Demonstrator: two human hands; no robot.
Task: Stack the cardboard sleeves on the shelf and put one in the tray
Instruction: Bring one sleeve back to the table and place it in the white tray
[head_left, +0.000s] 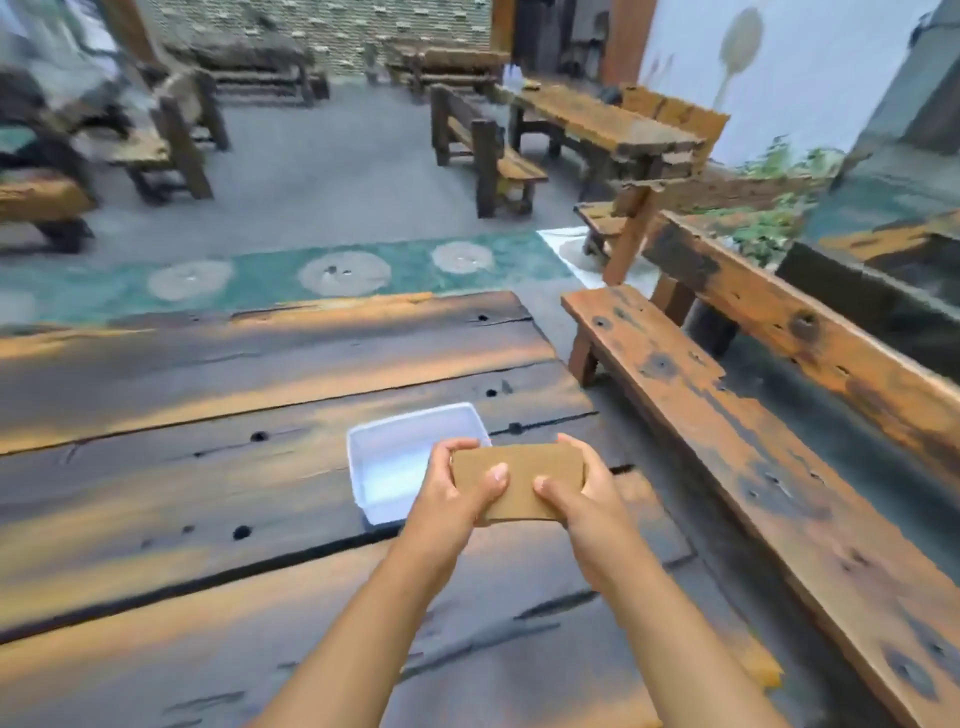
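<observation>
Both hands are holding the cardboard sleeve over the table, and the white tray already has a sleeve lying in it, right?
Not quite. In the head view the white tray looks empty. Both the left hand and right hand do hold the cardboard sleeve over the table.

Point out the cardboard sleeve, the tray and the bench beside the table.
cardboard sleeve (519, 475): head view, middle of its flat brown face, between the two thumbs.
tray (395, 457): head view, bare pale floor left of the hands.
bench (727, 441): head view, on its seat plank, right of the table.
</observation>
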